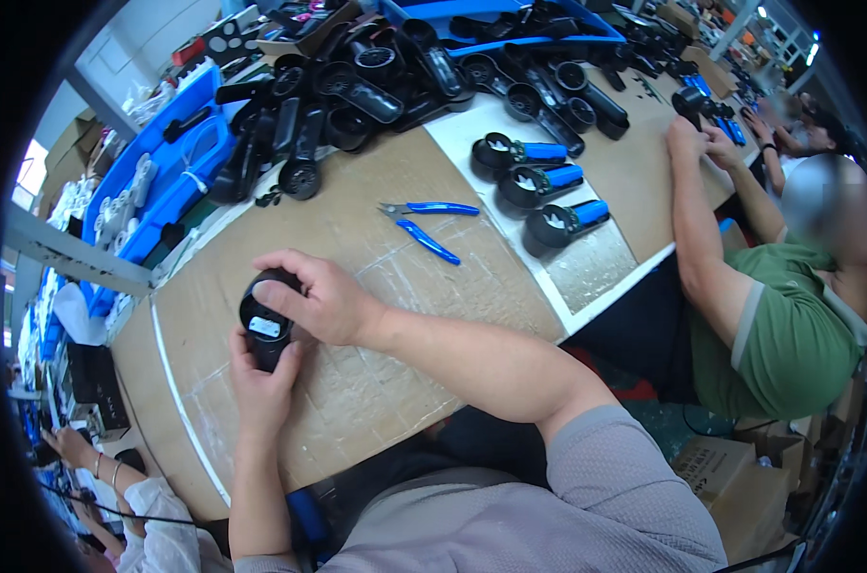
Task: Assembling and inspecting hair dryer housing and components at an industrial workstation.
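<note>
Both hands grasp one black plastic housing [264, 328] over the cardboard-covered bench [376, 382]. The left hand [259, 382] cups its lower end; the right hand [319, 298] closes over its rounded top. The shell is smooth, its long axis running roughly toward and away from the person. Blue-handled cutters [424, 208] lie well apart.

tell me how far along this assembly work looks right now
Looks done: three black round-headed units with blue handles lie in a row on the white strip. In hand: a black plastic housing with a white label, gripped by the left hand from below and the right hand on top. Left: a big heap of bare black housings at the table's far edge.
</note>
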Demonstrator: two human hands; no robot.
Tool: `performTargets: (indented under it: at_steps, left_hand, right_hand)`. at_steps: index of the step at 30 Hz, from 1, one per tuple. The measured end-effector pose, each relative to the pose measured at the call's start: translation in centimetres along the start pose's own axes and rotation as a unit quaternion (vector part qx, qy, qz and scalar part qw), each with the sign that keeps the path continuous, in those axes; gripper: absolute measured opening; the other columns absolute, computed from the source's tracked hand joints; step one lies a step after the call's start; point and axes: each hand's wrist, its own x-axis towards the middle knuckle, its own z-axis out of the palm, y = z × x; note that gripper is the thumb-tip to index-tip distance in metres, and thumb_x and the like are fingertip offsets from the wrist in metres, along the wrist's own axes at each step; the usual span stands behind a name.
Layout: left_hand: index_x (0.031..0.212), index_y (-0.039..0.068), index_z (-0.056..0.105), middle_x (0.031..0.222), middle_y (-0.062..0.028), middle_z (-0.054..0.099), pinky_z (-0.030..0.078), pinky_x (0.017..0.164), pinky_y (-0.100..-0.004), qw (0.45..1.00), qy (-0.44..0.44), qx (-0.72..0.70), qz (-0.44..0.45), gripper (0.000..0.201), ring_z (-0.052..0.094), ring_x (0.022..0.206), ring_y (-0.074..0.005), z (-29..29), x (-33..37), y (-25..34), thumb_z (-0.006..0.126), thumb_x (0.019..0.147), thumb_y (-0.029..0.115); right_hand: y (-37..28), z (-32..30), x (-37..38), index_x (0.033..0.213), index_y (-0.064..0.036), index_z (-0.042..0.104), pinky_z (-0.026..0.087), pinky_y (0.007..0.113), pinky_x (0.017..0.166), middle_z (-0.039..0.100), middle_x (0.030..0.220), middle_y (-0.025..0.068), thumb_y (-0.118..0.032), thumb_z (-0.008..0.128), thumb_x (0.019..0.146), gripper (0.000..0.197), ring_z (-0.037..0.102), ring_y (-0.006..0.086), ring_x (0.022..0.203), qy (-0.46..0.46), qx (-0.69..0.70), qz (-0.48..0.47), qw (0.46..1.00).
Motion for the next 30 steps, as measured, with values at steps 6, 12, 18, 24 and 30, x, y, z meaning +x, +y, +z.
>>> performTargets:
  at_steps: [6,12,18,24,30]
  left_hand:
    - [0.127,0.002,0.059,0.115,-0.013,0.069,0.053,0.089,-0.032,0.996,0.056,0.071,0.005,0.048,0.065,0.099,-0.0212,-2.6,0.0,-0.3,0.081,0.086,0.012]
    - [0.131,-0.001,0.063,0.109,-0.0119,0.071,0.053,0.083,-0.0303,0.954,0.212,0.207,-0.037,0.046,0.066,0.091,-0.0189,-15.9,1.4,-7.5,0.078,0.093,0.019]
    - [0.134,-0.002,0.062,0.118,-0.0145,0.069,0.051,0.093,-0.0328,0.895,0.288,0.338,0.029,0.046,0.065,0.102,-0.0232,-18.8,2.0,-9.1,0.075,0.095,0.02]
    - [0.137,-0.002,0.06,0.13,-0.0178,0.067,0.049,0.105,-0.0358,0.793,0.374,0.463,0.128,0.046,0.064,0.116,-0.0286,-18.7,1.7,-9.1,0.071,0.098,0.019]
    - [0.136,0.0,0.06,0.135,-0.0144,0.065,0.046,0.111,-0.0373,0.924,0.162,0.274,0.211,0.041,0.061,0.126,-0.03,-9.0,-1.8,-0.7,0.065,0.097,0.006]
  right_hand:
    - [0.1,-0.3,-0.1,0.136,0.0029,0.061,0.057,0.033,0.084,0.072,0.114,0.0141,-0.035,0.067,0.103,0.051,0.068,0.0219,0.094,0.002,0.005,0.056,0.998]
    - [0.4,0.5,0.6,0.132,0.0031,0.063,0.056,0.032,0.078,0.073,0.109,0.0116,-0.031,0.069,0.102,0.046,0.068,0.0195,0.087,-0.014,-0.092,0.088,0.992]
    - [1.0,0.0,0.1,0.126,0.0011,0.065,0.057,0.037,0.079,0.073,0.106,0.012,-0.033,0.067,0.101,0.042,0.07,0.0276,0.085,-0.007,-0.142,0.058,0.988]
    - [-5.6,-4.0,-1.6,0.13,-0.0015,0.065,0.054,0.035,0.086,0.069,0.115,0.0107,-0.018,0.062,0.103,0.031,0.066,0.0224,0.097,0.078,-0.204,-0.126,0.968]
    - [-9.9,-18.8,-10.2,0.14,-0.0033,0.061,0.048,0.035,0.103,0.063,0.135,0.012,-0.005,0.048,0.102,0.04,0.061,0.026,0.117,0.265,-0.391,-0.081,0.878]
